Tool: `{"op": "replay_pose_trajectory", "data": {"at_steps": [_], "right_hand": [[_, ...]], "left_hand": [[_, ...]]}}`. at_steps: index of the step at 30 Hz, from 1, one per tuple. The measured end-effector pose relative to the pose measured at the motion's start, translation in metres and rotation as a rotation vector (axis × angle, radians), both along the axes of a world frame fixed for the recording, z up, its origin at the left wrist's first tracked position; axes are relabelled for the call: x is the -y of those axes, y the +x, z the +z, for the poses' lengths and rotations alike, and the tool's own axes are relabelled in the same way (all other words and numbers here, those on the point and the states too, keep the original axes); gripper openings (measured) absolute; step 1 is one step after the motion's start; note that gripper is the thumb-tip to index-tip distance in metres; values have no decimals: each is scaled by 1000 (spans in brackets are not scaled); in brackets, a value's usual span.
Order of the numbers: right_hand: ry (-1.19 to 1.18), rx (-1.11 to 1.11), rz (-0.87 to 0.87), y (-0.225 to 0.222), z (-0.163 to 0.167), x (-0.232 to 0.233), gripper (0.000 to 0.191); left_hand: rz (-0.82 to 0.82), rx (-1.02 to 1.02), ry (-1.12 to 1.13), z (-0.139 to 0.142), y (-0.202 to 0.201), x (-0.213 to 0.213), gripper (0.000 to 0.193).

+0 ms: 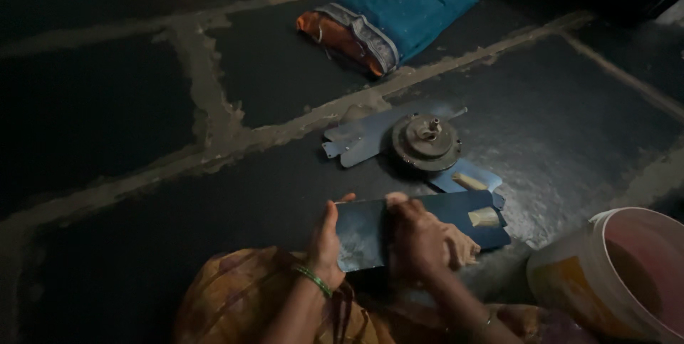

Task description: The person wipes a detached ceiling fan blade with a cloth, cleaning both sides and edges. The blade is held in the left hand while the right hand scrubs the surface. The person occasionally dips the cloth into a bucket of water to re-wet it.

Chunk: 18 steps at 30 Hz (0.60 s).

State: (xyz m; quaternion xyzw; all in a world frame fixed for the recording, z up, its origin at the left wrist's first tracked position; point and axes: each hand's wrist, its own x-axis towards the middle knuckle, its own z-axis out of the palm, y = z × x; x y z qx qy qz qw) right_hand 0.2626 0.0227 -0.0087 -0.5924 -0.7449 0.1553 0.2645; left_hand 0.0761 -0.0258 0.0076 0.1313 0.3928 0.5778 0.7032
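Note:
My left hand (325, 240) grips the near end of a dark blue fan blade (434, 217) that lies across my lap and the floor. My right hand (415, 240) presses a crumpled tan cloth (459, 248) against the blade's top face. A green bangle circles my left wrist. Just beyond the blade sits a round grey fan motor hub (426, 141) with other blue blades (356, 141) still fixed to it, spreading out over the dark stone floor.
A pinkish-white plastic bucket (616, 273) stands at the lower right, close to my right arm. A folded blue and orange cloth bundle (388, 17) lies farther back. Pale mortar lines cross the dark floor slabs (107, 116). Yellow-orange patterned clothing (228, 301) covers my lap.

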Motion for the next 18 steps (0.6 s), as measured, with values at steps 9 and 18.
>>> {"op": "replay_pose_trajectory", "data": {"at_steps": [9, 18], "right_hand": [[-22, 78, -130, 43, -38, -25, 26], [-54, 52, -131, 28, -50, -30, 21]], "left_hand": [[-26, 21, -66, 4, -5, -2, 64], [-45, -579, -297, 12, -21, -19, 78]]}}
